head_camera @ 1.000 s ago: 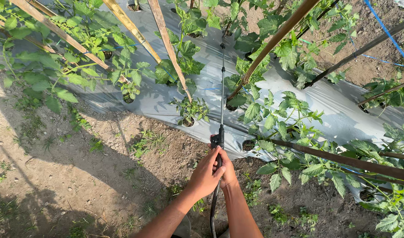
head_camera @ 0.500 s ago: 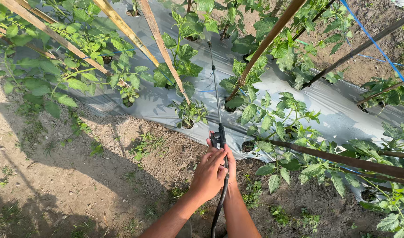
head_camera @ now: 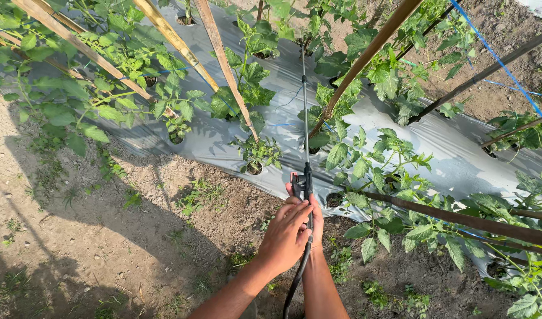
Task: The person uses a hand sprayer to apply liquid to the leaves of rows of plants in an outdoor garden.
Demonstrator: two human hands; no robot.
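Head view: sprayer wand is gripped at its black handle by both hands, left hand wrapped over right hand, tip held out above the silver mulch sheet. Nozzle is best kept low over the tomato plants, clear of the bamboo stakes, with the hose left slack.

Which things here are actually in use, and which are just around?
In use:
left hand
right hand
thin metal spray wand with black handle
black hose

Just around:
grey plastic mulch sheet
slanted bamboo stakes
blue string
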